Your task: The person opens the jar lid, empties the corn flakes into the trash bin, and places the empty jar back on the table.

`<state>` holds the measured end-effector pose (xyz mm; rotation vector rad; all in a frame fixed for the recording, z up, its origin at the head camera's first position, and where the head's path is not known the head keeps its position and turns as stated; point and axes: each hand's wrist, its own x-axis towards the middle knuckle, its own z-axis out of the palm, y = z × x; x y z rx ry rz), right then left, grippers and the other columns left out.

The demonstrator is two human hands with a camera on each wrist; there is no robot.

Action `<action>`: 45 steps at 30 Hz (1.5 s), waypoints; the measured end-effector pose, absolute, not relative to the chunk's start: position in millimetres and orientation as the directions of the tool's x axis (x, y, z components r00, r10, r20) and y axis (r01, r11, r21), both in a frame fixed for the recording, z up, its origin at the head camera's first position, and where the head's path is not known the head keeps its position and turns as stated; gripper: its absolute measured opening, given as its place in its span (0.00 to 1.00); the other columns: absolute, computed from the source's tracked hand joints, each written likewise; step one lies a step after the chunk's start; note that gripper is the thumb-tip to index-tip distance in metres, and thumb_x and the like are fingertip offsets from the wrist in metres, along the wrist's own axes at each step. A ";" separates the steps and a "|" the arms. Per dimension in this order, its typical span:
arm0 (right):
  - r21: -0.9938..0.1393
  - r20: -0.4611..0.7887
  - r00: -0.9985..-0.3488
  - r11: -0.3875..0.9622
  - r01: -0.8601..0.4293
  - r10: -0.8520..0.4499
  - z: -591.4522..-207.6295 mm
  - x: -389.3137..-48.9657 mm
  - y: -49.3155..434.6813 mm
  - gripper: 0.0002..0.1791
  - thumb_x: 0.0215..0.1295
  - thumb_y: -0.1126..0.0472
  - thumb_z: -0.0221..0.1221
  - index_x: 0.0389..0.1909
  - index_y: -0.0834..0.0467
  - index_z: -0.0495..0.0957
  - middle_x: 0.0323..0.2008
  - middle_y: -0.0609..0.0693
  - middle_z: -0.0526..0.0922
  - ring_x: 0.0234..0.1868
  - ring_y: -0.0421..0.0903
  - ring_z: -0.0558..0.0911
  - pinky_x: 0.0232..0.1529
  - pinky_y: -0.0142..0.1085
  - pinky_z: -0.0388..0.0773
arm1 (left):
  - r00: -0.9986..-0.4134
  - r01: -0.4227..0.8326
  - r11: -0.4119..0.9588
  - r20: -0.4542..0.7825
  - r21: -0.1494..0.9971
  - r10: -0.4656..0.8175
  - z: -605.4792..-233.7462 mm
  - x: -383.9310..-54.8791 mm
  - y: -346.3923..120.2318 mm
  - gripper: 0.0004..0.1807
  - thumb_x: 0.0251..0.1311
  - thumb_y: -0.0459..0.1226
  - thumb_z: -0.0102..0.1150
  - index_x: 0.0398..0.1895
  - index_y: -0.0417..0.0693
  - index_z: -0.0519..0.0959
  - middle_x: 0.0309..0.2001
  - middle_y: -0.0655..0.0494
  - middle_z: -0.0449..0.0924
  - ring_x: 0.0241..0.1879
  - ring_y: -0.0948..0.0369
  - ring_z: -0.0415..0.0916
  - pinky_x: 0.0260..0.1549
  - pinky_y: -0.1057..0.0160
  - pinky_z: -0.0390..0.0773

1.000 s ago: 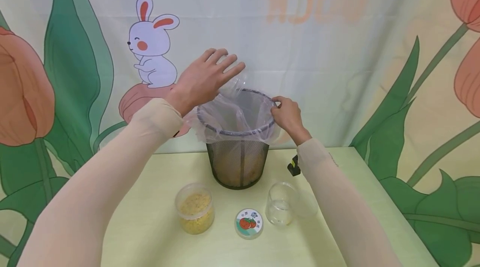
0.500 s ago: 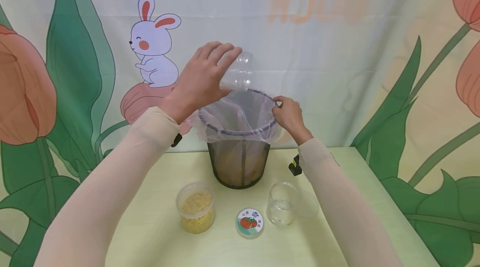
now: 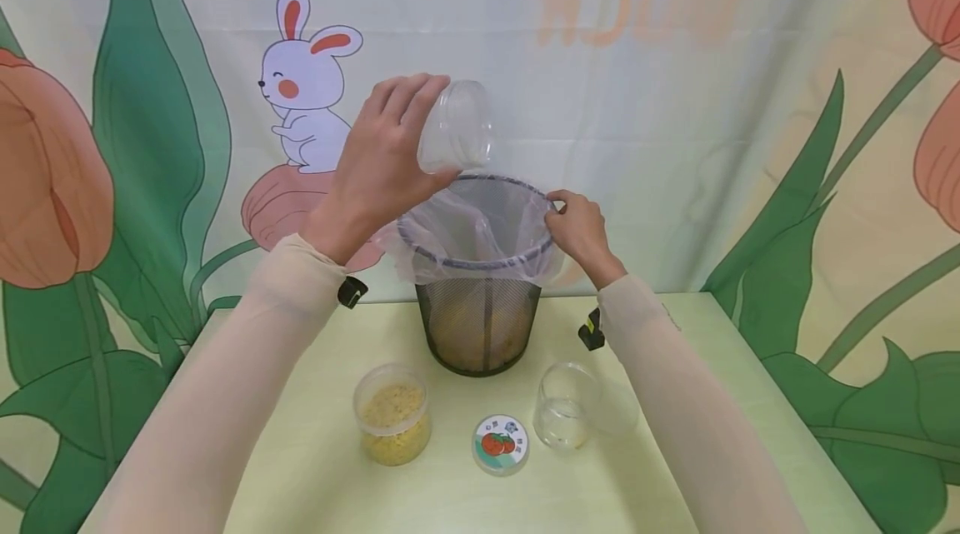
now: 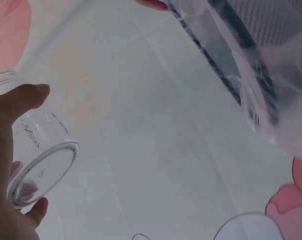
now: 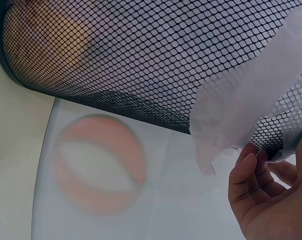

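Observation:
My left hand (image 3: pixel 382 155) grips a clear jar (image 3: pixel 463 127) above the back left of a black mesh bin (image 3: pixel 480 326). The jar lies tilted in the grasp; dark specks mark its wall in the left wrist view, where fingers and thumb (image 4: pixel 37 212) wrap round it. A thin see-through liner bag (image 3: pixel 423 266) hangs folded over the bin's rim. On the right side of that rim, my right hand (image 3: pixel 579 230) pinches the edge with the bag. Seen from the right wrist, curled fingers (image 5: pixel 243 172) meet the mesh just below the liner's loose flap (image 5: pixel 226 120).
In front of the bin stand a tub of yellow crumbly stuff (image 3: pixel 393 417), a round lid with a tomato picture (image 3: pixel 500 445) and a second clear jar (image 3: pixel 566 409). A clear disc (image 3: pixel 615 413) lies beside that jar. A printed curtain (image 3: pixel 637 117) hangs behind the table.
My left hand has come up and to the left, lifting the jar from low at the bin's mouth to above the rim. My right hand stays at the rim.

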<state>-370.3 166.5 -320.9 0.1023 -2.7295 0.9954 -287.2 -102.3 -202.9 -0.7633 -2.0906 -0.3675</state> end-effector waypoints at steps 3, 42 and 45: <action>-0.628 0.241 -0.970 0.765 -0.143 0.017 -321.1 -370.9 166.4 0.26 0.65 0.60 0.48 0.65 0.52 0.73 0.40 0.55 0.85 0.21 0.44 0.72 0.19 0.33 0.65 | -0.446 0.654 0.756 0.827 0.041 0.341 -206.3 -281.3 -101.1 0.49 0.43 0.46 0.77 0.71 0.50 0.62 0.67 0.50 0.69 0.66 0.51 0.63 0.64 0.51 0.71; -0.591 0.337 -0.941 0.773 -0.229 -0.021 -324.0 -362.2 171.8 0.25 0.73 0.47 0.45 0.64 0.55 0.74 0.39 0.56 0.87 0.25 0.48 0.80 0.23 0.37 0.73 | -0.416 0.698 0.695 0.887 0.172 0.199 -281.2 -243.4 -119.6 0.52 0.35 0.43 0.81 0.68 0.45 0.65 0.60 0.44 0.72 0.58 0.49 0.69 0.54 0.49 0.74; -0.582 0.334 -0.942 0.780 -0.230 -0.029 -321.2 -359.2 171.2 0.26 0.73 0.46 0.44 0.64 0.55 0.73 0.41 0.56 0.87 0.28 0.49 0.82 0.26 0.38 0.75 | -0.417 0.700 0.691 0.889 0.182 0.189 -284.9 -243.1 -121.6 0.52 0.35 0.43 0.81 0.67 0.44 0.65 0.60 0.44 0.72 0.58 0.49 0.69 0.55 0.49 0.74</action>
